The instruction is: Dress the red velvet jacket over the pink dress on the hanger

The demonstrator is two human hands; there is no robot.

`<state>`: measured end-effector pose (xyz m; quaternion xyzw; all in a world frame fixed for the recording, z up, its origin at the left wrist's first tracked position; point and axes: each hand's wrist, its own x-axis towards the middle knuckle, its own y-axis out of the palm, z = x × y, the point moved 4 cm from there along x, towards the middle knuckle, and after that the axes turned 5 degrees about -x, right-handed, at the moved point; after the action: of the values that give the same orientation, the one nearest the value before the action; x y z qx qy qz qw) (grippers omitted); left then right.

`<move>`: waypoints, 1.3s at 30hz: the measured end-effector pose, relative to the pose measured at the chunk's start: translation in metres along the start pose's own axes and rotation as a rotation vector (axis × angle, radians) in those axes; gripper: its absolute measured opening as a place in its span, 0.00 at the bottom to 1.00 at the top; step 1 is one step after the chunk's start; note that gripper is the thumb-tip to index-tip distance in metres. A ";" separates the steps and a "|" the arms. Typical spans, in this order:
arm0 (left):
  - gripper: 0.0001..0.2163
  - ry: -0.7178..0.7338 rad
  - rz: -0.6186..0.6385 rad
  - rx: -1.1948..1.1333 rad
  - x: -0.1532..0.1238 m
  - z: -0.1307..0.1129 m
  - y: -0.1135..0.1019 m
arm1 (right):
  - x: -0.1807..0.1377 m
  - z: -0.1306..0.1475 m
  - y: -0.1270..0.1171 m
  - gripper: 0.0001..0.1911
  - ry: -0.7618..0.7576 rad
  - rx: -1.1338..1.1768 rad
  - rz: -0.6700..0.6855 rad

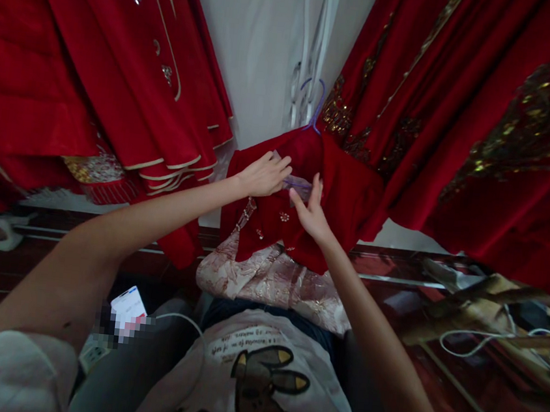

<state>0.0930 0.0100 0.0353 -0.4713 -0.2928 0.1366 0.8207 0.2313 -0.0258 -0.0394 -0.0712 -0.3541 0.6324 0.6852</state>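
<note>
A red jacket (351, 181) with small jewelled ornaments hangs on a purple hanger (318, 115) in front of me. At its neck opening a translucent whitish strip (299, 186) stretches between my hands. My left hand (267, 175) is closed on the strip's left end, its fingers bent over the jacket's front. My right hand (310, 211) grips the other end, thumb on the near side and fingers behind; its exact hold is partly hidden. Below the jacket, a pale brocade garment (267, 284) lies across my lap.
Red embroidered garments (99, 56) hang on the left, and red ones with gold sequins (524, 127) on the right. A lit phone (129, 312) with a white cable rests by my left thigh. Wooden pieces (471, 305) and cords lie at the right.
</note>
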 end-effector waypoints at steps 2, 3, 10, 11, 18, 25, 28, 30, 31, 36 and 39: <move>0.16 -0.042 -0.056 -0.026 -0.007 0.006 -0.002 | -0.008 -0.011 -0.016 0.50 -0.027 -0.134 -0.122; 0.18 -0.080 -0.084 -0.043 -0.009 0.009 -0.002 | -0.011 -0.016 -0.026 0.49 -0.050 -0.214 -0.170; 0.25 -0.483 -0.239 -0.115 -0.002 0.006 0.027 | -0.002 -0.028 -0.084 0.38 -0.158 -0.663 -0.344; 0.26 -0.528 -0.264 -0.124 -0.001 0.004 0.033 | 0.002 -0.028 -0.090 0.37 -0.161 -0.703 -0.372; 0.28 -0.594 -0.376 -0.142 -0.005 0.013 0.046 | 0.031 -0.021 -0.141 0.33 -0.109 -0.926 -0.430; 0.26 -0.267 -0.228 -0.135 -0.034 0.070 0.024 | 0.049 -0.021 -0.185 0.23 -0.186 -1.196 -0.285; 0.26 -0.242 -0.180 -0.141 -0.046 0.083 0.022 | 0.055 -0.028 -0.187 0.19 -0.197 -1.249 -0.148; 0.27 -0.269 -0.189 -0.123 -0.052 0.084 0.021 | 0.060 -0.037 -0.189 0.16 -0.180 -1.229 -0.034; 0.28 -0.281 -0.200 -0.119 -0.054 0.083 0.021 | 0.063 -0.042 -0.191 0.14 -0.159 -1.191 0.032; 0.34 -0.267 -0.190 -0.175 -0.053 0.075 0.016 | 0.066 -0.064 -0.209 0.19 0.045 -0.565 0.312; 0.31 -0.333 -0.119 -0.262 -0.053 0.080 0.016 | 0.053 -0.067 -0.214 0.13 0.219 -0.092 0.304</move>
<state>0.0032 0.0470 0.0338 -0.5266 -0.4669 0.1245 0.6995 0.4420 0.0050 0.0492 -0.2236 -0.2912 0.7001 0.6124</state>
